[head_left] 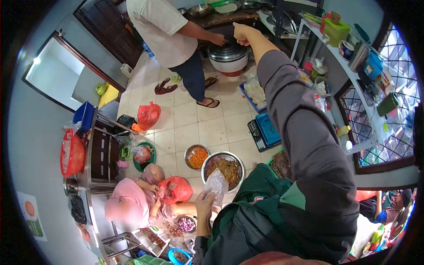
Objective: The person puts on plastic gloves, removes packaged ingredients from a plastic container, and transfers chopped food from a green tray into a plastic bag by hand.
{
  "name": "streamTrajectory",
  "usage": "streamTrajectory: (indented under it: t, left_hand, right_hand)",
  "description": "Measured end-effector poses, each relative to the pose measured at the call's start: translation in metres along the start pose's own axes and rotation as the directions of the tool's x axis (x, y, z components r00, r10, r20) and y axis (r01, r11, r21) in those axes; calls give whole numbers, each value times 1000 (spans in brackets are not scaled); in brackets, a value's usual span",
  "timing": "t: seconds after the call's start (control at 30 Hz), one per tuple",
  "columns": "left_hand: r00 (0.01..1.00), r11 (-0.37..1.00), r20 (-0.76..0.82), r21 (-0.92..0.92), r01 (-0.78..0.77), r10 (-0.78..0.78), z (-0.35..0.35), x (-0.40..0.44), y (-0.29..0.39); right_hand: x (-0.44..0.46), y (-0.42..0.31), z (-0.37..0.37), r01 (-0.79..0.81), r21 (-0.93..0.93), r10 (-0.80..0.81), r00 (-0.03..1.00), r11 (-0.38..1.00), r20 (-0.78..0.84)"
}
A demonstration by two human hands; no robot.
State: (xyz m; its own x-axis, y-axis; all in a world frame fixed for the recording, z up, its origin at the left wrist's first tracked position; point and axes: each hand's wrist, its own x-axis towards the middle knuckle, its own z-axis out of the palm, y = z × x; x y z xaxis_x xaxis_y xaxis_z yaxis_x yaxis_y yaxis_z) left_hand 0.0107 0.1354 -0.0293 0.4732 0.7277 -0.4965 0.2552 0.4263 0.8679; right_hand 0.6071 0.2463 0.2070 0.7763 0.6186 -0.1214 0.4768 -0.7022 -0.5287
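My left hand (pixel 204 206), low in the middle of the head view, is closed on a clear plastic bag (pixel 217 184). The bag hangs over the near edge of a large metal bowl (pixel 242 172) of brown shredded food. Beside that bowl is a smaller metal bowl (pixel 187 160) with chopped orange food. My right arm is stretched far forward. At its end my right hand (pixel 244 34) has curled fingers, with nothing visible in them. It appears above and beside a lidded pot (pixel 227 52), whose lid knob another person's hand (pixel 217 39) touches.
A standing person (pixel 165 26) is at the pot. A seated person in pink (pixel 132 201) handles a red plastic bag (pixel 176 189) near a bowl of shallots (pixel 186 224). A blue-topped scale (pixel 267 129) and a blue crate (pixel 247 98) lie right. Shelves (pixel 353 79) line the right wall.
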Motion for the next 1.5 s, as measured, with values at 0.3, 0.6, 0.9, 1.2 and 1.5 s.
streamTrajectory:
  t: [0.3,0.6,0.9,1.2,1.5]
  left_hand:
    - [974,1000,-228,18,3,1,74,91,52]
    - [976,868,-174,496,-27,130,132,173,109]
    - [977,916,-185,401,-23,105,146,208,121]
    - [986,990,-167,136,32,-9,166,231,152]
    - [962,951,-22,-146,-273,273,172,241,176]
  right_hand:
    - [203,23,1,-68,-32,69,997,997,27]
    - [341,36,-7,-122,36,120,991,992,63]
    - [385,46,-4,-60,33,60,998,998,26]
    - [249,51,103,474,108,-485,865,874,130]
    - [-82,41,211,506,634,-777,574,585,259]
